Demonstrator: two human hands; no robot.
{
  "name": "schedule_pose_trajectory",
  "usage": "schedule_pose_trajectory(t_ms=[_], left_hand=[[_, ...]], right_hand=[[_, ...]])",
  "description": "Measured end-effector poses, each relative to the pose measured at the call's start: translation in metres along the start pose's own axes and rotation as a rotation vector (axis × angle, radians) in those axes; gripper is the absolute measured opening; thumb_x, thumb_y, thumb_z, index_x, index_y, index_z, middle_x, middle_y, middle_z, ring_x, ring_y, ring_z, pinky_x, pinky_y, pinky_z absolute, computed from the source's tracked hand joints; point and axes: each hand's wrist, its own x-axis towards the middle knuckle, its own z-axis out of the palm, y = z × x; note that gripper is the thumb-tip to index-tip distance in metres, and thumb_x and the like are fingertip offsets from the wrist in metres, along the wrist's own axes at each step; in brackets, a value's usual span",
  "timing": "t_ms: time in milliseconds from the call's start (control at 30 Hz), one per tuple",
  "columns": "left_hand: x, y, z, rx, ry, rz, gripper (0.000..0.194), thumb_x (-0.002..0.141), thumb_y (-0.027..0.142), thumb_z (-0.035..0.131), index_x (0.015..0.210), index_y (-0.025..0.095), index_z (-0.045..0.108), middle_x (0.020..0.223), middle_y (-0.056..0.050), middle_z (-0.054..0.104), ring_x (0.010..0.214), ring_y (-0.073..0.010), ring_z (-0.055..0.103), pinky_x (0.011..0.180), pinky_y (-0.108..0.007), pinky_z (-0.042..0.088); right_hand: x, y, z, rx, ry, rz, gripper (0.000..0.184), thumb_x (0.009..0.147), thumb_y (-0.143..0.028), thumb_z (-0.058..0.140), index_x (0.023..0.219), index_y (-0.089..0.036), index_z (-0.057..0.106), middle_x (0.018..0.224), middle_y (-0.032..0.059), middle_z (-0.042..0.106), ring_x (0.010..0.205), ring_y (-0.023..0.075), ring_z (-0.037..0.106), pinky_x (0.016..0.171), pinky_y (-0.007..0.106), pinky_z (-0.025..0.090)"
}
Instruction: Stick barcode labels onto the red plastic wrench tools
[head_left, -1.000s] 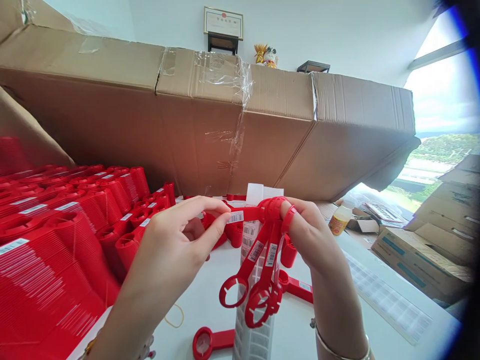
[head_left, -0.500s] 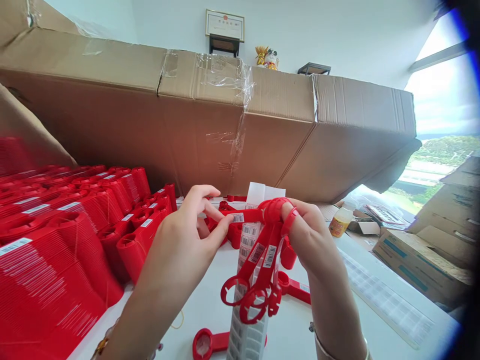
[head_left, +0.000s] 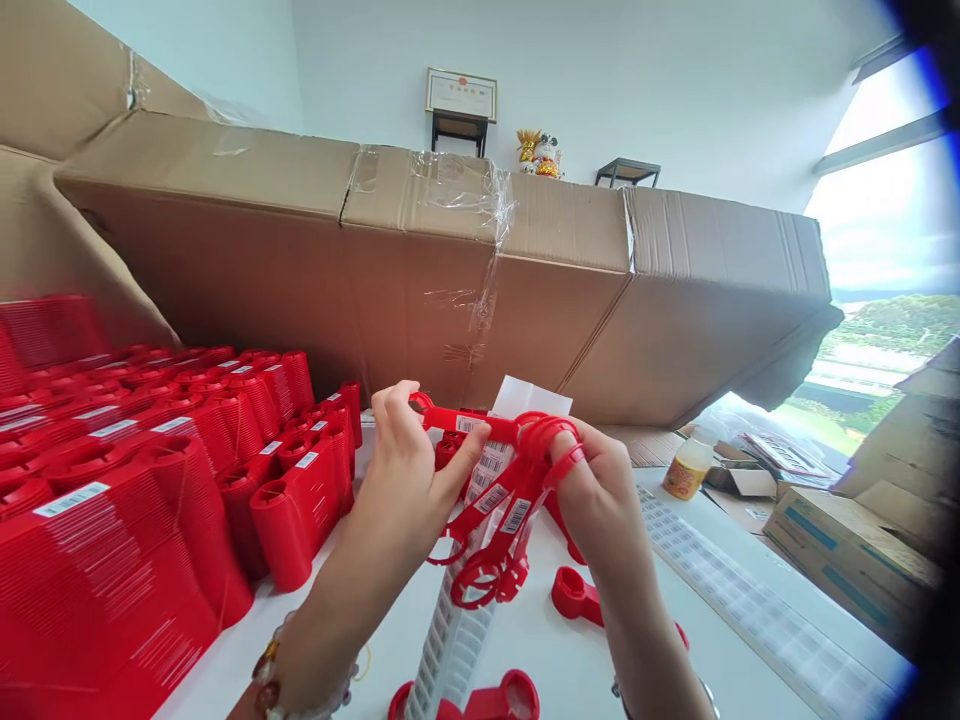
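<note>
My left hand (head_left: 405, 470) is shut on a red plastic strap (head_left: 465, 423) with a barcode label, and its tip pokes out past my fingers. My right hand (head_left: 596, 490) pinches a red plastic ring (head_left: 544, 435) at the strap's other end. Several more barcoded red strap pieces with round loops (head_left: 480, 580) dangle below my hands. They hang in front of a tall white perforated plastic strip (head_left: 450, 640). Loose red pieces (head_left: 574, 595) lie on the white table (head_left: 540, 650) beneath my right hand.
Stacked rows of red ribbed plastic parts (head_left: 112, 520) fill the table's left side. Large taped cardboard boxes (head_left: 450, 270) form a wall behind. On the right are a white perforated sheet (head_left: 750, 600), a small bottle (head_left: 690, 465) and cardboard cartons (head_left: 847, 565).
My left hand has slid left along the red strap, and the dangling loops have swung down and left. The white strip now leans left, and the whole view has shifted as my head moved.
</note>
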Motion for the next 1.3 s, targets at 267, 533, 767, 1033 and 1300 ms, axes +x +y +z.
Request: schedule_pose_trajectory(t_ms=[267, 533, 767, 1033, 1300], left_hand=[[0.009, -0.007, -0.003, -0.046, 0.122, -0.044, 0.076, 0.084, 0.073, 0.064, 0.134, 0.022, 0.038, 0.126, -0.012, 0.042, 0.114, -0.0328, 0.055, 0.092, -0.052, 0.052], [0.005, 0.006, -0.035, -0.492, -0.030, -0.221, 0.039, 0.093, 0.046, 0.067, 0.123, 0.027, 0.050, 0.104, -0.001, 0.065, 0.082, -0.0181, 0.066, 0.072, -0.030, 0.055], [-0.004, 0.024, -0.074, -0.747, -0.126, -0.400, 0.036, 0.086, 0.041, 0.078, 0.112, 0.032, 0.055, 0.072, 0.006, 0.065, 0.067, -0.0143, 0.067, 0.060, -0.020, 0.055], [-0.013, 0.025, -0.080, -0.623, -0.350, -0.295, 0.052, 0.072, 0.036, 0.089, 0.109, 0.034, 0.053, 0.070, 0.006, 0.060, 0.068, -0.0171, 0.063, 0.062, -0.026, 0.054], [-0.006, 0.004, -0.085, -0.526, -0.666, -0.225, 0.038, 0.085, 0.057, 0.075, 0.110, 0.032, 0.060, 0.065, 0.002, 0.058, 0.072, -0.0221, 0.063, 0.069, -0.032, 0.053]], right_hand=[[0.003, 0.006, 0.002, 0.016, -0.071, 0.006, 0.031, 0.093, -0.032, 0.049, 0.065, -0.020, 0.050, 0.063, -0.0013, 0.051, 0.060, 0.0128, 0.042, 0.052, 0.025, 0.033], [0.011, 0.003, -0.016, 0.034, -0.048, 0.013, 0.026, 0.091, -0.029, 0.052, 0.070, -0.019, 0.063, 0.065, -0.0003, 0.057, 0.064, 0.0144, 0.049, 0.055, 0.026, 0.038], [0.019, 0.004, -0.035, 0.058, -0.196, 0.073, 0.021, 0.089, -0.027, 0.055, 0.078, -0.017, 0.069, 0.076, 0.0031, 0.067, 0.069, 0.0151, 0.056, 0.055, 0.024, 0.039], [0.018, 0.001, -0.054, 0.081, -0.321, 0.123, 0.026, 0.095, -0.033, 0.056, 0.078, -0.017, 0.068, 0.073, 0.0011, 0.061, 0.063, 0.0122, 0.050, 0.053, 0.022, 0.040], [0.013, -0.009, -0.060, -0.049, -0.436, 0.079, 0.030, 0.096, -0.035, 0.049, 0.082, -0.016, 0.068, 0.074, 0.0028, 0.061, 0.063, 0.0144, 0.051, 0.052, 0.024, 0.041]])
